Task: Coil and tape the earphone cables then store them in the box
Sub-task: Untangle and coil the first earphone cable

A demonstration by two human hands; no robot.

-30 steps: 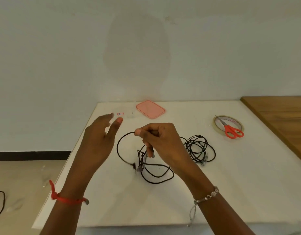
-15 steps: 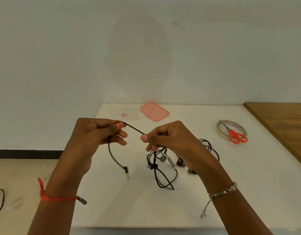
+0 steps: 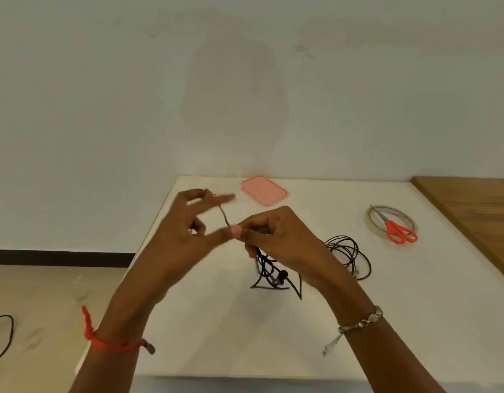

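A black earphone cable (image 3: 269,275) hangs in a tangle from my right hand (image 3: 276,236), which pinches it above the white table (image 3: 216,336). A short stretch of the cable runs up and left to my left hand (image 3: 185,234), whose spread, blurred fingertips hold the cable's end. The two thumbs almost touch. A second black earphone cable (image 3: 348,251) lies loosely coiled on the table just right of my right hand. The clear box (image 3: 231,185), faint, with a small red label, stands at the table's far edge behind my left hand.
A pink lid (image 3: 263,191) lies at the back of the table. A tape roll (image 3: 371,222) with red-handled scissors (image 3: 398,232) on it is at the right. A wooden surface (image 3: 472,211) adjoins the table on the right. Another black cable (image 3: 3,336) lies on the floor at left.
My left hand first took the free cable end, then rose with its fingers spreading. My right hand lifted the tangle higher, close to the left.
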